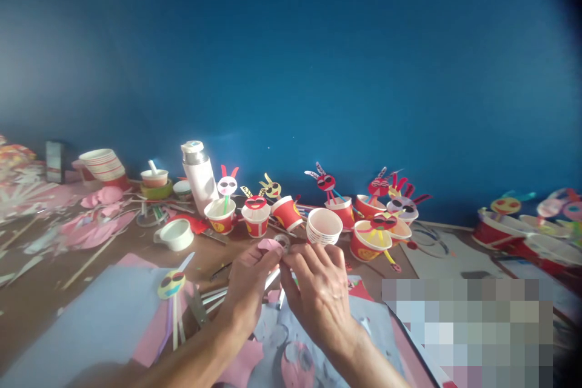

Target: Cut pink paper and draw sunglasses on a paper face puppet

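My left hand (251,279) pinches a small pink paper piece (270,244) between thumb and fingers. Close against it, my right hand (318,282) has its fingers curled, and whatever they grip is hidden. A clear ring, perhaps a tape roll (284,242), shows just behind the fingertips. Beneath the hands lie pink paper scraps (243,364) and grey-blue sheets (364,321). To the left of my left forearm rests a yellow paper face with sunglasses (171,285) on pale strips, and scissors (196,308) lie beside it.
Red-and-white paper cups (369,241) with paper-faced figures line the back, near a stack of white cups (324,227). A white bottle (200,176) stands by the blue wall (291,73). Further left are a white mug (176,234), stacked cups (103,167) and pink paper cuttings (97,230).
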Demonstrator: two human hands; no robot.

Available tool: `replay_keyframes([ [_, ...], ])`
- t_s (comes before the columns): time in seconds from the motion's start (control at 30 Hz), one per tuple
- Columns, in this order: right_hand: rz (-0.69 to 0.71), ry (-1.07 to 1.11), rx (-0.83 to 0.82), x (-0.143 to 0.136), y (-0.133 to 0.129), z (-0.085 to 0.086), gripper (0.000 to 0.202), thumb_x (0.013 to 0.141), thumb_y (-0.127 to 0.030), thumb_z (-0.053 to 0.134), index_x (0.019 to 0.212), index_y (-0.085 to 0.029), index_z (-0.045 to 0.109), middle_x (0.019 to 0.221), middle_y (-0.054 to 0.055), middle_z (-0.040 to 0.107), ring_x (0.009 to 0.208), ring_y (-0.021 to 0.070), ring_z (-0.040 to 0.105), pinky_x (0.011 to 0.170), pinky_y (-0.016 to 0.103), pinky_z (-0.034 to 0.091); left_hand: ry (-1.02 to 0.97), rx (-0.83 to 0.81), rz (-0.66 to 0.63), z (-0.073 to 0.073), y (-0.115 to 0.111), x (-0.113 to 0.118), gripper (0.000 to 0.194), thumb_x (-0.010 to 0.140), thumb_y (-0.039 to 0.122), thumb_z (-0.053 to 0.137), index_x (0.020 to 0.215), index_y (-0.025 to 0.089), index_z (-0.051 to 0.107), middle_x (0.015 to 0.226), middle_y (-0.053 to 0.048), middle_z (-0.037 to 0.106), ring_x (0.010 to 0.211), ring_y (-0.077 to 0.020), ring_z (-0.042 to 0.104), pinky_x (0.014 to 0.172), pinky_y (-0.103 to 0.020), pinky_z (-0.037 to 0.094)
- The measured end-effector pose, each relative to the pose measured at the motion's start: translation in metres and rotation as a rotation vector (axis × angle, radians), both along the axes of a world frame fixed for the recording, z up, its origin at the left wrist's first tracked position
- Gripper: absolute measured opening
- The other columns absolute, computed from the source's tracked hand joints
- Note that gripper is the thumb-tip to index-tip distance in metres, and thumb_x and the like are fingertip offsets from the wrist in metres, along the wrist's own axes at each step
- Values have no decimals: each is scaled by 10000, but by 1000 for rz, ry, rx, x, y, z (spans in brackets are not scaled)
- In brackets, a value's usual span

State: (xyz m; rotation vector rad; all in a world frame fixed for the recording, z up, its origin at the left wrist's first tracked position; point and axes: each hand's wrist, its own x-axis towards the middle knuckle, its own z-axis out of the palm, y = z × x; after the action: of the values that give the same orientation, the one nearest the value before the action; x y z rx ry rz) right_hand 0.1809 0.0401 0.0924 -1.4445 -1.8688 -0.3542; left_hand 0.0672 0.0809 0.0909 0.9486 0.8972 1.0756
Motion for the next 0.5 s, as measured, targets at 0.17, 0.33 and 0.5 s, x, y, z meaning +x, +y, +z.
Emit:
replay_keyframes([
  [0.17, 87, 235, -65, 4, -4, 9, 95, 878, -271, 560, 847, -210, 626, 836, 23, 673, 794, 195, 593, 765, 359, 355, -2, -19, -28, 3, 0, -4, 163, 739, 333, 687, 707, 197, 604, 589, 41, 563, 479, -102, 492, 523, -229, 403],
  [0.33, 219, 827, -427, 11, -4, 21, 172, 870, -339, 551, 892, -189, 633, 817, 21, 684, 757, 168, 626, 679, 275, 469, -26, 16, -35, 9, -4, -5, 184, 756, 345, 679, 726, 183, 596, 657, 24, 599, 552, -118, 546, 530, -222, 434],
  [0.5, 313, 1093, -566, 6, -1, 22, 268, 816, -429, 621, 773, -164, 630, 717, -3, 603, 625, 121, 560, 565, 240, 504, -20, 45, -28, 15, -10, -5, 199, 767, 356, 684, 718, 184, 597, 618, 41, 563, 558, -117, 536, 510, -207, 433],
])
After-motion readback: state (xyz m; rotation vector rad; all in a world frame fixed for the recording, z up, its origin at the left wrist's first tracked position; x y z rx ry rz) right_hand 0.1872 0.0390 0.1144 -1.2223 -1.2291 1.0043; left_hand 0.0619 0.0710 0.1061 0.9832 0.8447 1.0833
